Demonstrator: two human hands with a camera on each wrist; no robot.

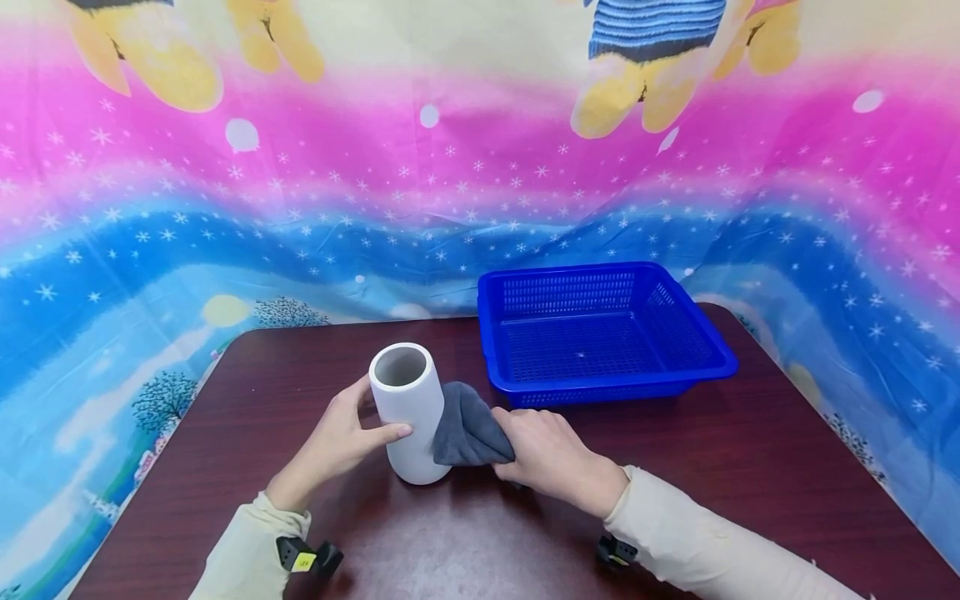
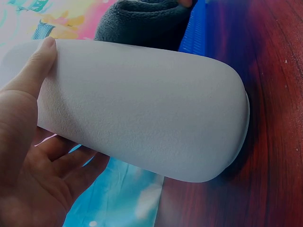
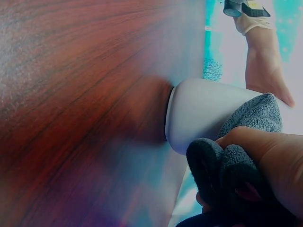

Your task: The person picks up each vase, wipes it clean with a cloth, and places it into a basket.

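Left hand (image 1: 341,442) curls round the near-left side of one white vase (image 1: 408,408), thumb laid across its front wall and fingers behind; the left wrist view shows the thumb (image 2: 35,66) pressed flat on the matte surface. Right hand (image 1: 551,454) grips one bunched grey cloth (image 1: 468,425) and presses it against the vase's right flank; in the right wrist view the fingers (image 3: 265,156) are closed tight round the cloth's folds (image 3: 222,175).

Both cream sleeves (image 1: 697,542) come in from the near edge of the dark wooden bench (image 1: 225,433), each with a small black wrist mount. The vase stands upright on its rounded base, slightly left of the bench's centre, mouth open to the top.

Bare wood lies open to the left of the vase as far as the bench's left edge, and a broad bare strip runs along the right, in front of the basket.

Just beyond the right hand, near but not touching it, sits one blue plastic basket (image 1: 716,350), square, with mesh walls and floor. Its far rim reaches close to the bench's back edge, and its right corner stands near the rounded far-right corner of the bench.

Behind everything hangs one printed cloth backdrop (image 1: 450,183) in pink, blue and white, draped down past the bench's sides.
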